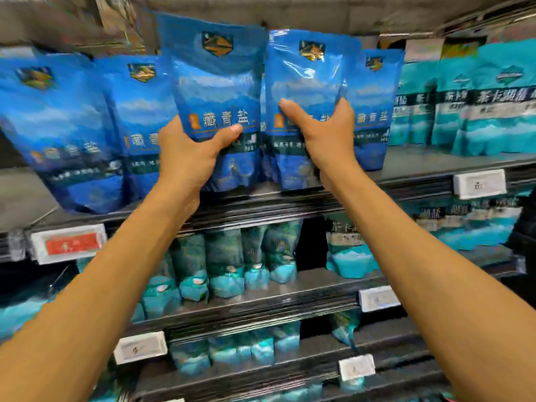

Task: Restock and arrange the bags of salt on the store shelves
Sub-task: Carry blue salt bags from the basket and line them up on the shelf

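Head view: left hand (190,153) and right hand (326,137) are each gripping a blue salt bag (216,91), (304,97), apparently standing them upright on the shelf (290,203).

The blue salt bags (216,91) are glossy plastic film, creased and reflecting the overhead light. The teal bags (493,103) show the same shiny plastic, with less glare. The shelves (420,166) are smooth grey metal with a dull sheen, and the price-tag holders (480,184) are smooth white plastic.
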